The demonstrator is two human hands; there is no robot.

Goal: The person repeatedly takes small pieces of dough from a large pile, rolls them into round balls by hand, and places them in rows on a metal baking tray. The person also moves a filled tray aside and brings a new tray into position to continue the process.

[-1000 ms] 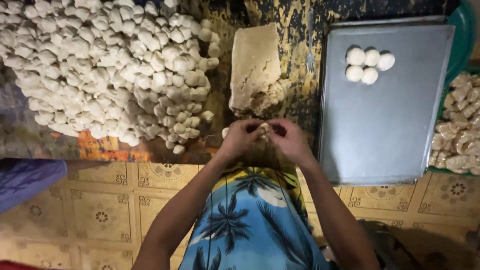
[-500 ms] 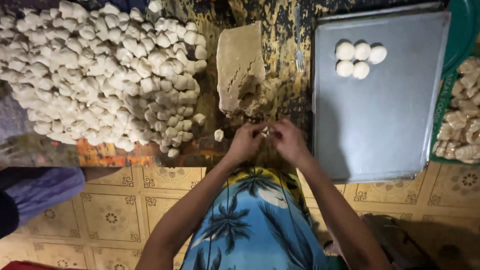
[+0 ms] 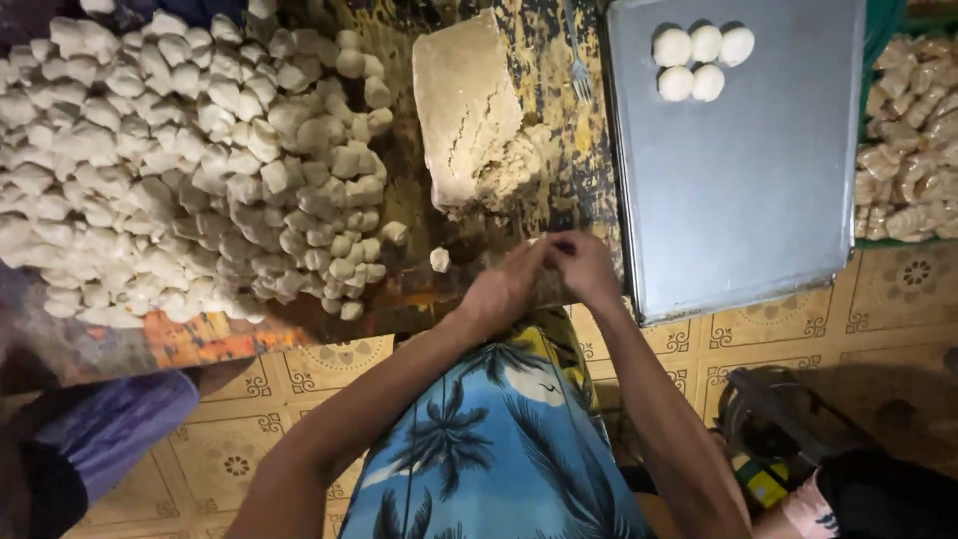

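My left hand (image 3: pixel 502 291) and my right hand (image 3: pixel 589 268) meet fingertip to fingertip at the table's near edge, pinched on a small dough piece that the fingers almost hide. Just beyond them lies a tan block of crumbly filling (image 3: pixel 461 105). One loose dough piece (image 3: pixel 439 260) sits left of my left hand. A big heap of white dough pieces (image 3: pixel 200 170) covers the table's left side. To the right lies a grey metal tray (image 3: pixel 738 190) with several round dough balls (image 3: pixel 699 62) at its far end.
A fork (image 3: pixel 577 62) lies between the filling block and the tray. A green basket (image 3: pixel 878 40) of pale pieces stands at the far right. Another person's purple sleeve (image 3: pixel 100 439) is at lower left. A dark round object (image 3: pixel 773 419) sits on the tiled floor (image 3: pixel 898 289).
My hands have stayed together at the table edge, working the dough piece; it showed between the fingertips earlier and is now mostly covered. The view has shifted slightly.
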